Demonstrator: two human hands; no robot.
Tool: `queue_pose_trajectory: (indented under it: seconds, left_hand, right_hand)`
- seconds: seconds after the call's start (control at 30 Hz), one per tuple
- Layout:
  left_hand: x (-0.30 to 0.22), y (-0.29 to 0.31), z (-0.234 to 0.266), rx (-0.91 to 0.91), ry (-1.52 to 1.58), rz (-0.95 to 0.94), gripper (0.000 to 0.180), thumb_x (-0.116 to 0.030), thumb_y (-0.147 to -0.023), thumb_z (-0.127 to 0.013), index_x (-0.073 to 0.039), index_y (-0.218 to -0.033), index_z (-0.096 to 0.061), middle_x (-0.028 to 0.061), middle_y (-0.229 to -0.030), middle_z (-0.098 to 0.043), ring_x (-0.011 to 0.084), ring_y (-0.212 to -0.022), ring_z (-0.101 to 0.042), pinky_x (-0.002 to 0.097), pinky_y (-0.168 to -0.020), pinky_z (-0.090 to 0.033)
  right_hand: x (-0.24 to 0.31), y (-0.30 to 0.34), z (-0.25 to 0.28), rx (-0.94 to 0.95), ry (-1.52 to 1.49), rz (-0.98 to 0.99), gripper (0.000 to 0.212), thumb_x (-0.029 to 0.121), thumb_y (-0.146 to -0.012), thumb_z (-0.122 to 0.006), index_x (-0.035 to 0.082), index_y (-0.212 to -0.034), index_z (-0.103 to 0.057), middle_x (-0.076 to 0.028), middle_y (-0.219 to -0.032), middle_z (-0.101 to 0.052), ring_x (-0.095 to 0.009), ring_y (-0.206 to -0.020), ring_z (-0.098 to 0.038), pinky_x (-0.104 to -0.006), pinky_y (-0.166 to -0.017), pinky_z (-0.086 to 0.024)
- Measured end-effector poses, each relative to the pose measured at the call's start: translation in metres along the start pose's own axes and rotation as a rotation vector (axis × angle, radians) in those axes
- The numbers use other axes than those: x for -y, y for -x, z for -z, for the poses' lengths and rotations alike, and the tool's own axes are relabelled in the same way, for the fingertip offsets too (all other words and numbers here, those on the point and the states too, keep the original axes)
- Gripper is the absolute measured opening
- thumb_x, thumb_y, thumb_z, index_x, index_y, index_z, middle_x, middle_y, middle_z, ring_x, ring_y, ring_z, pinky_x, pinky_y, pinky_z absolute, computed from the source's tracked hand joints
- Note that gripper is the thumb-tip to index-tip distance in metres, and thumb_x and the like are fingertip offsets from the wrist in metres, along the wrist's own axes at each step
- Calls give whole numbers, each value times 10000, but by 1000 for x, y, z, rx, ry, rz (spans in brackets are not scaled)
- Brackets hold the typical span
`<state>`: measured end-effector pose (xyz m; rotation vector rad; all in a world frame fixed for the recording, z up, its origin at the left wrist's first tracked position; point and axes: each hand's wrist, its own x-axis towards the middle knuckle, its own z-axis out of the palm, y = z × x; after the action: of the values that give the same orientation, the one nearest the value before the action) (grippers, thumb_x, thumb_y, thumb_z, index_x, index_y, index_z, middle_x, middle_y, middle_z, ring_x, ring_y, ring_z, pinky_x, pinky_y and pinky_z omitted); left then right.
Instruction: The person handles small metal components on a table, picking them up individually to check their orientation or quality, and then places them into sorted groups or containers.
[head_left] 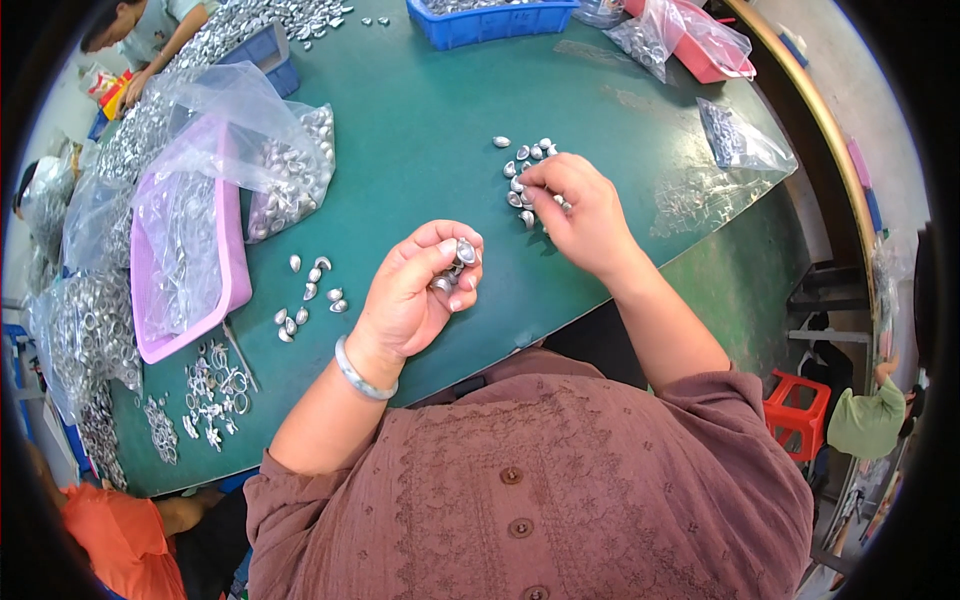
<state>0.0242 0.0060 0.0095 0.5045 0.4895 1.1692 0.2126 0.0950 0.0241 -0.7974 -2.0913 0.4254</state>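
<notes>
Several small silver oval metal pieces (pixel 466 253) are gathered in my left hand (pixel 415 280), its fingers curled around them and its thumb pressed on top. A bracelet circles that wrist. Over a loose pile of the same silver pieces (pixel 527 215) on the green table, my right hand (pixel 580 215) has its thumb and forefinger drawn together. Its fingertips touch the pile, and whether a piece sits between them is hidden. A smaller scatter of silver pieces (pixel 309 291) lies left of my left hand, some egg-shaped and some curved like crescents.
A pink-purple tray (pixel 238 270) lined with clear plastic stands at the left, beside a bag of silver pieces (pixel 300 165). Ring-like metal parts (pixel 212 390) lie near it. Farther off are a blue bin (pixel 490 25), a red bin (pixel 700 55) and a small bag (pixel 740 137). Other people sit around.
</notes>
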Motion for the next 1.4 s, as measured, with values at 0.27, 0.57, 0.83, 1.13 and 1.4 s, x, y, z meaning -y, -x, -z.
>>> queue_pose_trajectory:
  seconds: [0.27, 0.57, 0.83, 1.13, 1.4]
  left_hand:
    - [-2, -3, -2, -102, 125, 65, 222, -192, -859, -478, -4, -966, -530, 125, -902, -555, 194, -746, -550, 239, -530, -461]
    - [1, -1, 6, -94, 82, 33, 162, -186, -853, -531, -36, -903, -568, 76, -820, -546, 167, -692, -525, 231, -531, -425]
    - [3, -1, -12, -326, -403, -131, 204, -104, -805, -613, -54, -990, -543, -33, -651, -492, 34, -542, -431, 157, -466, -325]
    - [6, -1, -12, -293, -918, -432, 72, -63, -802, -603, -40, -861, -568, -51, -627, -466, 29, -549, -410, 147, -474, -314]
    - [-6, -2, 0, -256, 99, 213, 206, -270, -875, -506, -71, -828, -523, -7, -604, -434, 79, -496, -368, 173, -386, -266]
  right_hand:
    - [-29, -21, -9, 156, 372, 1, 41, 70, -703, -591, 45, -711, -622, -81, -736, -528, -268, -748, -503, -358, -694, -425]
    - [-22, -28, -15, 289, 29, -250, 63, 87, -757, -601, 24, -756, -606, -24, -752, -531, -165, -721, -499, -280, -660, -416]
    - [10, -20, -2, 538, -996, -738, 111, 162, -811, -593, 52, -815, -602, 21, -754, -575, -56, -663, -469, -199, -621, -378]
    - [26, -11, -8, 563, -874, -764, 142, 186, -796, -599, 51, -756, -605, 28, -680, -544, -49, -628, -445, -193, -559, -351]
    - [30, 3, -13, 408, -699, -456, 109, 66, -815, -556, -11, -892, -568, -14, -765, -559, -71, -704, -515, -222, -625, -434]
